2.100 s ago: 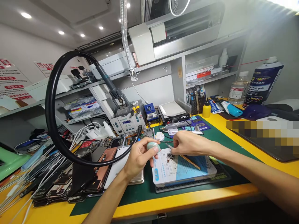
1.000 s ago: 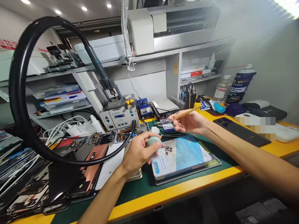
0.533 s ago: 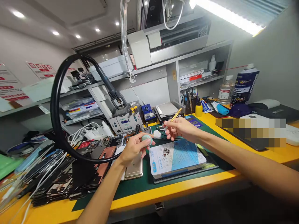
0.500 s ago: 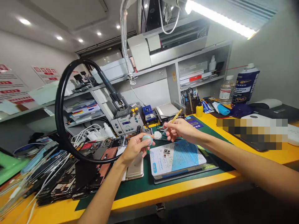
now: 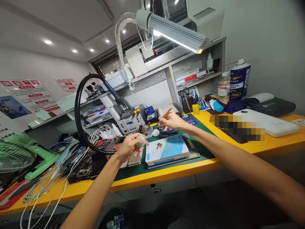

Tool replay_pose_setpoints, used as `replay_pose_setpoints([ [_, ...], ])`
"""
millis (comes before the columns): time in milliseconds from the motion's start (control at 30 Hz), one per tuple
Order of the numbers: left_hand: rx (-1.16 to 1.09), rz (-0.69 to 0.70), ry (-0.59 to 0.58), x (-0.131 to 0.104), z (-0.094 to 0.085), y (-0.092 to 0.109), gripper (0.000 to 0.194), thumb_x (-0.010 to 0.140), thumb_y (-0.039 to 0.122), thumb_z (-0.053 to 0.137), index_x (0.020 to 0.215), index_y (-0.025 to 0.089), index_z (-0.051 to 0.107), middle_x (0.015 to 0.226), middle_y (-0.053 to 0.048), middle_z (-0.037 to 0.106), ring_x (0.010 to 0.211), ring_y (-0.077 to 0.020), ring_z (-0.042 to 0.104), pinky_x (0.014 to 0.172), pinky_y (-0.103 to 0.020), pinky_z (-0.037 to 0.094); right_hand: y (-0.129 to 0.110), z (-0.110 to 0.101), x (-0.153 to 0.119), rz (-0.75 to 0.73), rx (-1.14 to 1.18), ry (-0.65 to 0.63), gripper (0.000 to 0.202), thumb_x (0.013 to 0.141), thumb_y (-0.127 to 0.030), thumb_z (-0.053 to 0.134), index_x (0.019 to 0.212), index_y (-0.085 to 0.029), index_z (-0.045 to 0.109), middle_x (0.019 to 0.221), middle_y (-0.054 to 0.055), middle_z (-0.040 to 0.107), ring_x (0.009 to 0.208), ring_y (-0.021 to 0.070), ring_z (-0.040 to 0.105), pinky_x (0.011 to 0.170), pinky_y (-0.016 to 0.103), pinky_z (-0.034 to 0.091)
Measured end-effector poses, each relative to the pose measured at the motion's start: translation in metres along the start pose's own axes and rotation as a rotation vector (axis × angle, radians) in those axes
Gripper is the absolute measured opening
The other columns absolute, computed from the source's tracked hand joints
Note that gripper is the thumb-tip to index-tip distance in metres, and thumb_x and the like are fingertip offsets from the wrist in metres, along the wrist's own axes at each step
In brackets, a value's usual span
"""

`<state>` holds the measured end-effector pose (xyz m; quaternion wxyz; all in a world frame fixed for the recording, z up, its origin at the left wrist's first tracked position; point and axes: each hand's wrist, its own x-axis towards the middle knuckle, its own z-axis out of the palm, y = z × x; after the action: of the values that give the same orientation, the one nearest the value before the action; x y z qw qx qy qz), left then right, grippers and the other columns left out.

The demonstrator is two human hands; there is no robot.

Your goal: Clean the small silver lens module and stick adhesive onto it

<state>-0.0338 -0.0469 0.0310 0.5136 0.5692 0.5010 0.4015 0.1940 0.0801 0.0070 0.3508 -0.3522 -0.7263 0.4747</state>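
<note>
My left hand holds a small round pale-green object between thumb and fingers, above the left edge of the stacked books. My right hand pinches a thin gold pen-like tool, its lower end slanting down to the left. Between the hands, farther back, a small white object sits on the green mat. Below and in front of my hands lies a blue-and-white book on top of the stack. A gold phone lies beside it, partly behind my left hand.
Phone parts and white cables crowd the left side. A black flexible tube loops beside my left arm. A lamp hangs overhead. Spray can, bottle and white device stand or lie at right.
The camera view has shifted, showing more lamp and a green fan at left. Both hands appear lower-left or higher-left in the picture, still holding the same objects.
</note>
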Motion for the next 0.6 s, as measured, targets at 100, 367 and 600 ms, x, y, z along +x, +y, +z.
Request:
replay_pose_setpoints([
  [100, 0.005, -0.020, 0.024, -0.011, -0.002, 0.005, 0.022, 0.077, 0.023, 0.071, 0.094, 0.012, 0.063, 0.086, -0.010, 0.070, 0.050, -0.0099, 0.053, 0.032, -0.017, 0.037, 0.001, -0.005, -0.001, -0.001, -0.109, -0.048, 0.029, 0.098, -0.036, 0.059, 0.118, -0.015, 0.062, 0.114, 0.008, 0.066, 0.093, 0.0198, 0.067, 0.080, 0.038, 0.058],
  [367, -0.033, -0.030, 0.094, -0.014, -0.015, -0.005, 0.020, 0.088, 0.026, 0.066, 0.102, 0.013, 0.061, 0.085, -0.004, 0.066, 0.056, -0.0104, 0.056, 0.039, -0.018, 0.042, 0.004, -0.005, -0.006, -0.057, -0.328, -0.138, 0.032, 0.097, -0.034, 0.061, 0.123, -0.016, 0.060, 0.122, 0.009, 0.063, 0.103, 0.0234, 0.065, 0.086, 0.043, 0.056],
  [600, -0.055, -0.058, 0.132, 0.002, -0.033, -0.020, 0.034, 0.095, 0.034, 0.061, 0.124, 0.016, 0.059, 0.122, -0.010, 0.062, 0.101, -0.0227, 0.065, 0.085, -0.043, 0.057, 0.014, 0.008, 0.003, -0.148, -0.348, -0.230, 0.032, 0.096, -0.035, 0.062, 0.121, -0.015, 0.062, 0.121, 0.008, 0.064, 0.102, 0.0241, 0.065, 0.085, 0.042, 0.057],
])
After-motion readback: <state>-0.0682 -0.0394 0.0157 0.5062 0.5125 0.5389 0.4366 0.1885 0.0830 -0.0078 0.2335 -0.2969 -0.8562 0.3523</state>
